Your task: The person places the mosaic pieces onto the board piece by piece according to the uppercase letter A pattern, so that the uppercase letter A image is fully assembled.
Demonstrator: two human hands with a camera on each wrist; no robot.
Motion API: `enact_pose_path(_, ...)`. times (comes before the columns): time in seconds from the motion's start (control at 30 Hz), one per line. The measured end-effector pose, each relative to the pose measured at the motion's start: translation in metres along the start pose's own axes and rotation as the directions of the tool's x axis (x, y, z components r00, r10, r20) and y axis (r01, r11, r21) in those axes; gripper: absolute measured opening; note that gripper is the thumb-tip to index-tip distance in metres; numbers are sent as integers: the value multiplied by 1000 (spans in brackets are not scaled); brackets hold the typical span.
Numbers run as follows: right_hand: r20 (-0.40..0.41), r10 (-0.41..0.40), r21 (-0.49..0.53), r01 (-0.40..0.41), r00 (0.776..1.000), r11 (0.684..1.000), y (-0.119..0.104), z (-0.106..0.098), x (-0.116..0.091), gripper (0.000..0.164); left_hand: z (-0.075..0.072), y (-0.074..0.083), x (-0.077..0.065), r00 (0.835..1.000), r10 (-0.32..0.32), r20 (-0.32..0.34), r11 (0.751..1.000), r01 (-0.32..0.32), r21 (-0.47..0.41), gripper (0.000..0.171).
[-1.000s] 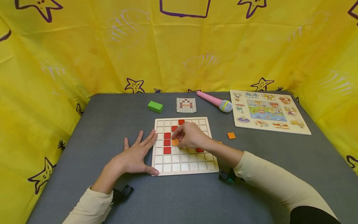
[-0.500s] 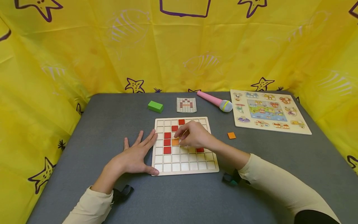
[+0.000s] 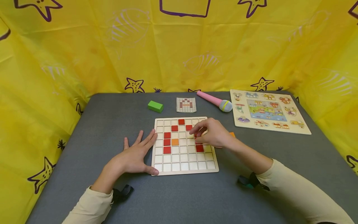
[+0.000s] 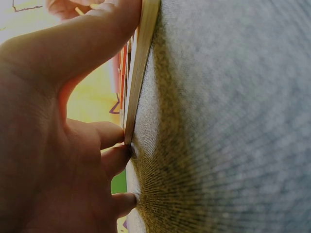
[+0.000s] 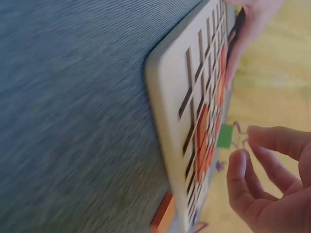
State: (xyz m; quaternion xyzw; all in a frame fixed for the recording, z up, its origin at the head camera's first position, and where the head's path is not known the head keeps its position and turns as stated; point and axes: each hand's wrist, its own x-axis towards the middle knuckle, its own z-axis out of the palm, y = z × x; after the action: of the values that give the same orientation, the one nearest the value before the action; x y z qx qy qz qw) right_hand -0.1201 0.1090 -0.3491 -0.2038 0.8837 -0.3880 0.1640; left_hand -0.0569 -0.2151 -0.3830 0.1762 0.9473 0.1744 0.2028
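Observation:
A pale wooden grid board [image 3: 183, 168] lies on the table, with several red tiles [image 3: 167, 150] and one orange tile [image 3: 174, 142] in its cells. My left hand [image 3: 134, 157] rests with spread fingers along the board's left edge; its thumb [image 4: 97, 39] touches the near corner. Over the right part of the board hovers my right hand [image 3: 213, 133]. Its thumb and fingers are bent and apart, with nothing between them in the right wrist view. A loose orange tile [image 3: 232, 134] lies right of the board, partly hidden by that hand.
Behind the board are a green block [image 3: 155, 106], a small pattern card [image 3: 186, 105] and a pink toy microphone [image 3: 213, 100]. A wooden picture puzzle [image 3: 269, 113] lies at the back right. A yellow cloth [image 3: 167, 46] encloses the grey table [image 3: 179, 199].
My right hand has moved right, off the orange tile in the grid, uncovering the middle cells and a red tile. My left hand has stayed in place.

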Motion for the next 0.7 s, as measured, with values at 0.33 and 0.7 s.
enact_pose_path(0.33,-11,63,-37,-63,998,997,24,-17,-19,27,0,1,0,1000,-3,0,1000,3,2,136)
enact_pose_path(0.7,-33,113,-75,-115,993,991,42,-26,-33,30,-1,1,-1,1000,-1,5,1000,1,-7,136)
